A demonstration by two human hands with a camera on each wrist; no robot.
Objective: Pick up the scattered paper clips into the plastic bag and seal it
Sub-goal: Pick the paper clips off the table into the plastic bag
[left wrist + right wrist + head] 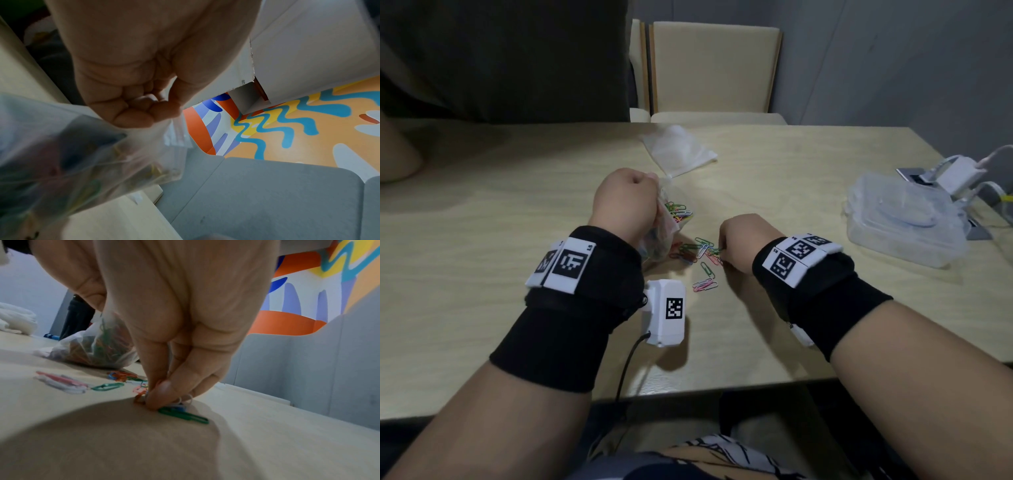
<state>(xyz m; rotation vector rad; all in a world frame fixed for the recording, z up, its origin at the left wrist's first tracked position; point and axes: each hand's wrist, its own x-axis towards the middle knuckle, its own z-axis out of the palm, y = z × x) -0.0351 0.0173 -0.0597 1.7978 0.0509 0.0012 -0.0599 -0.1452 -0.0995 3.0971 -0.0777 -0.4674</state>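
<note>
the right hand (185,331) has its grip closed down to thumb and fingertips (162,395), pinching a small cluster of thin wire paper clips (183,414) flat on the pale wood-grain surface (808,308); a green one sticks out just beside the thumb. the left hand (625,202) is fisted, its grip curled round the crumpled top of the thin, cloudy plastic bag (666,233), whose belly rests on the surface holding a tangle of coloured clips. more loose clips (703,270) lie between the two hands. a clear lidded plastic box (904,222) sits well apart to the right.
</note>
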